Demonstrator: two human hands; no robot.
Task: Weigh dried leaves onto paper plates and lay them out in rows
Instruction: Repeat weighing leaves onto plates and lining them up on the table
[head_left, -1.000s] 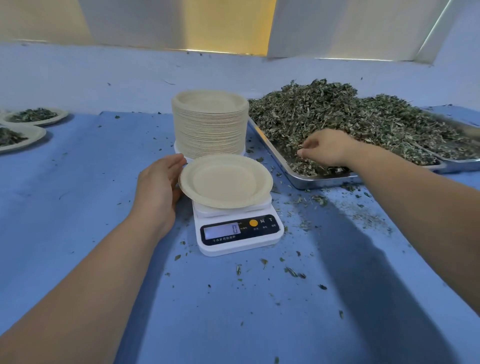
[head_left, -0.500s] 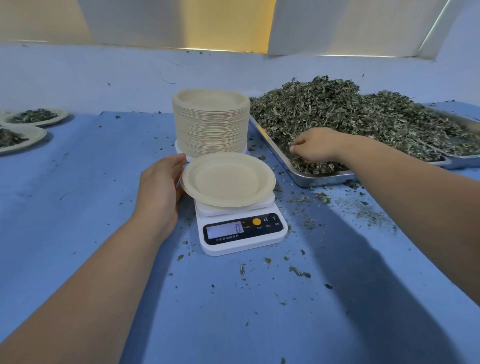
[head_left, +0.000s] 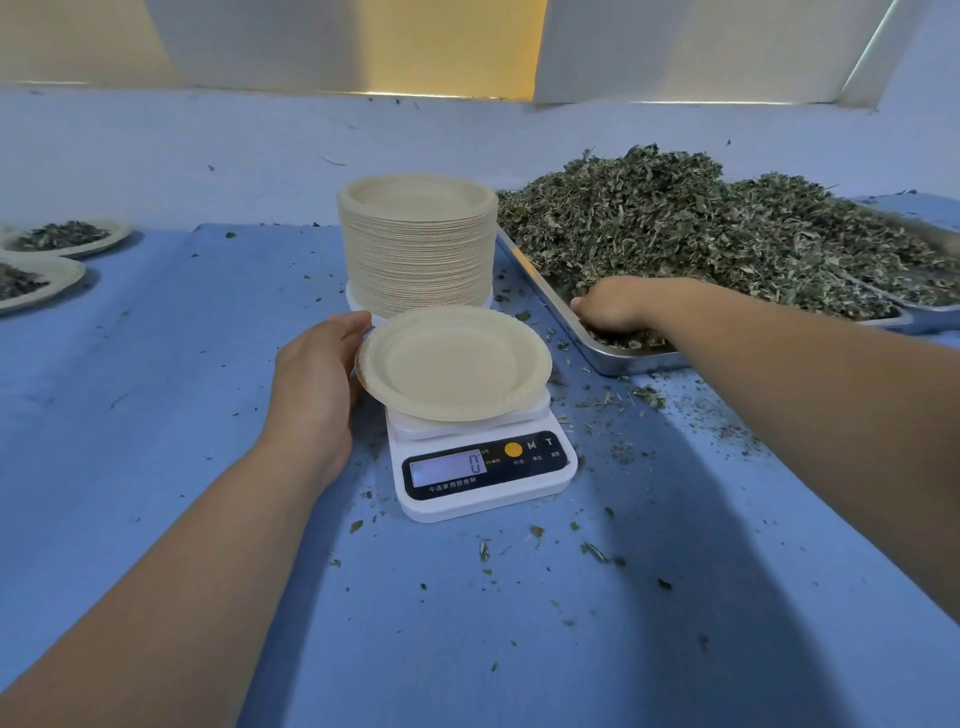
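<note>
The weighing of this portion has barely begun. An empty paper plate (head_left: 452, 364) sits on the scale (head_left: 483, 467), just to the right of the left hand (head_left: 317, 384), and the display reads zero. The left hand lies relaxed and fairly flat, its fingers resting against the plate's left rim, steadying it rather than gripping it. The right hand (head_left: 613, 309) is down in the near corner of the steel tray (head_left: 613, 366), knuckles up and fingers curled into the dried leaves (head_left: 675, 234). It looks to be closing on a handful, though the fingertips are buried.

Two filled plates (head_left: 67, 239) lie well beyond the left hand at the counter's far left. By that showing only the start of a row is laid out. The tall plate stack (head_left: 415, 249) just ahead of the left hand and the heaped tray suggest most of the work is left.

The right hand has to clear the tray's raised rim, which stands close to the scale with only a narrow, leaf-strewn strip between them. The plate overhangs the scale's platform on all sides, so a knock could tip it. The blue counter (head_left: 156, 415) left of the left hand is broad, with room for more rows.
</note>
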